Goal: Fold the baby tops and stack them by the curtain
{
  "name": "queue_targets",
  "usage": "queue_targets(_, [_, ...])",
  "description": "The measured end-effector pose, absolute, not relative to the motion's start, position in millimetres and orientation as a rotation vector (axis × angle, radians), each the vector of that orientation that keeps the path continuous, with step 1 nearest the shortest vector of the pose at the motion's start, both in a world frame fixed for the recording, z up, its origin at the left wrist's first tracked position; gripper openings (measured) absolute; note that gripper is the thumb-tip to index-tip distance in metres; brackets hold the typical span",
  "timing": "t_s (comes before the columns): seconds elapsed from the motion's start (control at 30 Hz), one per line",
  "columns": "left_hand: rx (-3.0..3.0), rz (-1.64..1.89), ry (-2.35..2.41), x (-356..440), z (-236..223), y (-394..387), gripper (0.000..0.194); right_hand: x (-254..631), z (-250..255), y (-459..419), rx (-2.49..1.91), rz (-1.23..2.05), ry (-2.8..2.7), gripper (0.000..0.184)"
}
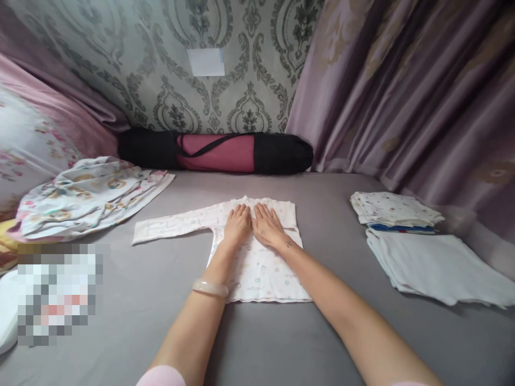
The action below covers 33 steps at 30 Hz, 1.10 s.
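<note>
A small white long-sleeved shirt with a faint pastel print lies flat on the grey sheet. Its left-hand sleeve stretches out to the side, while the other sleeve is folded in across the upper body. Both of my hands press on the chest part, side by side below the neckline. My left hand rests flat, fingers extended, palm down. Touching it or nearly so, my right hand also lies flat with its fingers stretched out, close to the folded sleeve. Neither hand grips the cloth.
Folded printed cloths and a folded white cloth lie at the right. A crumpled printed cloth is at the left, above a blurred-out item. A black and maroon roll bag lies along the patterned wall, between curtains.
</note>
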<state>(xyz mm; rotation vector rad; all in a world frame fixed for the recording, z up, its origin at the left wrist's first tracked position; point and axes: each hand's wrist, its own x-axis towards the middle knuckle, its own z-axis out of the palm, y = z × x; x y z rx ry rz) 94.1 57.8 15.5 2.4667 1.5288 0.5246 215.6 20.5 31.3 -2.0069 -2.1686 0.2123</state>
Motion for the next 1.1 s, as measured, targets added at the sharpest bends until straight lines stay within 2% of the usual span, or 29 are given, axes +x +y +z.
queue_targets(0.23, [2.432,0.543,1.556,94,16,56,0.045,228,31,14,-2.226,0.166,-1.909,0.071])
queue_targets(0.4, [2.404,0.523,1.602,96,19,53,0.046,248,32,9,-2.360,0.169,-1.828,0.070])
queue_targets(0.63, [2.430,0.440,1.620,97,22,52,0.049,279,37,-1,-2.260,0.022,-1.919,0.057])
queue_targets(1.1, [2.366,0.472,1.659,98,22,51,0.056,288,28,-2,-2.340,0.042,-1.852,0.064])
